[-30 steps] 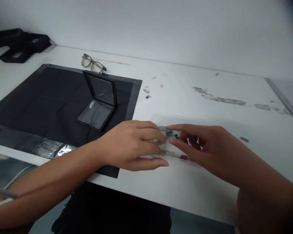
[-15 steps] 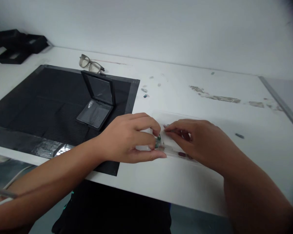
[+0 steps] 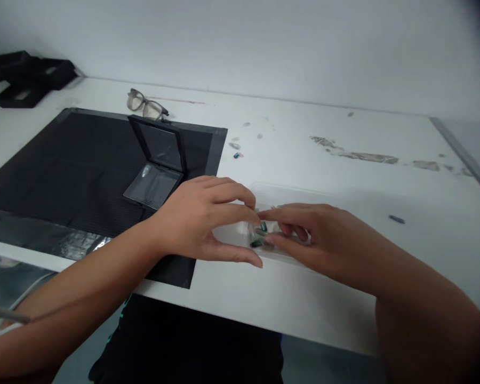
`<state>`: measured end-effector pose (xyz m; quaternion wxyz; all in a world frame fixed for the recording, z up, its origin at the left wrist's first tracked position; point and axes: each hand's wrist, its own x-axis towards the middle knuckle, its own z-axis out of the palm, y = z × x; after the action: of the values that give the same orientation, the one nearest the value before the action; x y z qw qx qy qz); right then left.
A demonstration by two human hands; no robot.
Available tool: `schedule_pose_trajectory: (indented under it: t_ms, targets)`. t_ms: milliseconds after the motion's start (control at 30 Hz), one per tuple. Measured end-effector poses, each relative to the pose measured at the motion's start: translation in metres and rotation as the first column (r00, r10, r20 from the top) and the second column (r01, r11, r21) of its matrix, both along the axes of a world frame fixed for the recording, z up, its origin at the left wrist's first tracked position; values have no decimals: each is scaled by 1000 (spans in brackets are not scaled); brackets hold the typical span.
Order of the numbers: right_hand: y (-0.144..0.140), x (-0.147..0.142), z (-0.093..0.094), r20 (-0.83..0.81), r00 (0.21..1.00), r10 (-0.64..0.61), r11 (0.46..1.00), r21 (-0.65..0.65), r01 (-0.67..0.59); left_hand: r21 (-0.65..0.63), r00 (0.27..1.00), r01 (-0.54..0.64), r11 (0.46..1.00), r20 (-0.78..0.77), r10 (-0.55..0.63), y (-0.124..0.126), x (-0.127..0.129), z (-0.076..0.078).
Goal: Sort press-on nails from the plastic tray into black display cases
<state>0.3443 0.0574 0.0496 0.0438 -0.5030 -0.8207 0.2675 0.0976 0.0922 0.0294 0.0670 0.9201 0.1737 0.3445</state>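
Left hand (image 3: 202, 216): palm down over the near-left end of the tray, thumb well apart from the bent fingers, nothing seen clamped between them.
Right hand (image 3: 324, 234): thumb and index fingertip apart over the tray, pieces in the gap; whether the fingertips touch any of them, I cannot tell.
Clear tray (image 3: 278, 193): under the fingers of both hands, its far rim just beyond them.
Green piece (image 3: 263, 226): in the tray, between the right thumb and index fingertip.
Dark green piece (image 3: 256, 243): also in the tray, just left of the right thumb tip, near the left thumb.
Black case (image 3: 152, 186): lid raised, beyond and left of the left fingers, on the black mat (image 3: 80, 160).
Glasses (image 3: 148, 109): farther beyond the left fingers, behind the case.
Blue piece (image 3: 237, 156): on the counter (image 3: 304, 301), beyond the left fingers, near a pale piece (image 3: 234, 145).
Dark grey piece (image 3: 397, 219): well apart from the right fingers, to their right.
Black boxes (image 3: 22, 96): far left of the left fingers, near the wall (image 3: 264, 48).
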Motion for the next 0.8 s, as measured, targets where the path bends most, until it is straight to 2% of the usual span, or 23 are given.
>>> schedule_pose_trajectory:
  t_ms: [100,167,367,500,667,800]
  targets:
    - [1,-4,1,-23,1000,0,991,-131,-3,-19,1000,4,1000,-20,-4,0,0,1]
    - [1,-6,1,-55,998,9,986,-163,-18,-41,1000,0,999,-23,-1,-1,0,1]
    - [3,-2,3,-149,989,11,998,-55,-19,-100,1000,11,995,0,-11,-1,0,1]
    - [4,4,10,-268,960,-81,995,-73,64,-117,1000,27,993,-5,-28,-2,0,1]
    - [-1,10,21,-467,853,-232,969,-187,162,-118,1000,30,993,-6,-31,-3,0,2]
    - [-8,12,27,-558,740,-375,914,-358,193,-123,999,29,992,-12,-31,-4,0,3]
